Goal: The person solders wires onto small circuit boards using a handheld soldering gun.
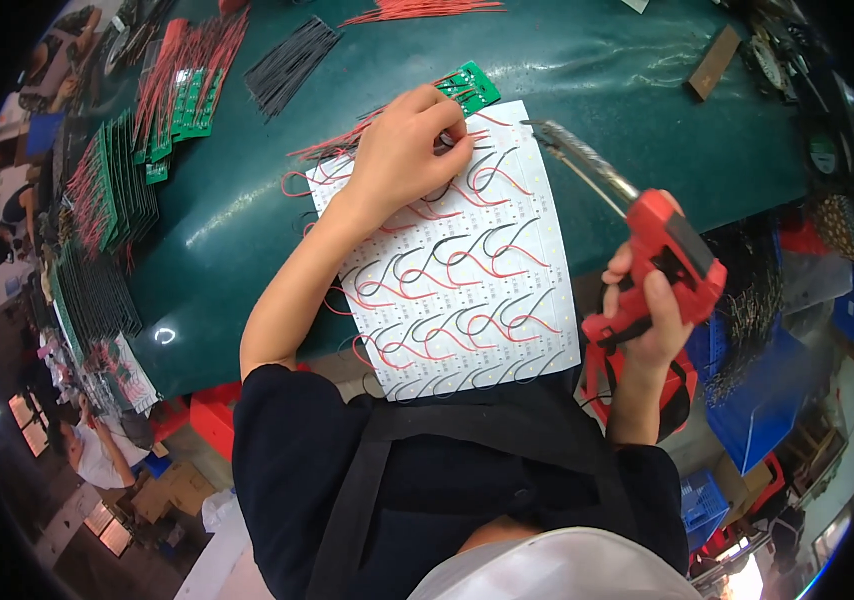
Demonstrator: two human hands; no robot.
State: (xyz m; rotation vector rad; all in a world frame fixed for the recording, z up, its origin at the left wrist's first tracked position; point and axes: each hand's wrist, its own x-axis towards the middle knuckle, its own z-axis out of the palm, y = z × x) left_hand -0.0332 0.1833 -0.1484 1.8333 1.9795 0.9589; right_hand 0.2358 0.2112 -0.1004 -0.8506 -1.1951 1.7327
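Observation:
A white circuit board sheet [464, 235] lies partly on the table and reaches over its near edge toward my body. Rows of short red and black wires curl up from it. My left hand [412, 145] is over the sheet's far part, thumb and fingers pinched together on a thin wire, mostly hidden by the fingers. My right hand [652, 300] grips a red trigger-handled soldering gun [672, 245]. Its long metal barrel slants up and left, with the tip just off the sheet's far right corner. Beyond my left hand sits a green circuit board [472, 88] with red wires.
Black wires [292, 65] and red wires [422, 10] lie in bundles at the far side of the green table [627, 70]. Green boards with red wires [117, 190] stand at the left. A brown block [714, 62] lies far right; a blue bin [762, 400] stands below right.

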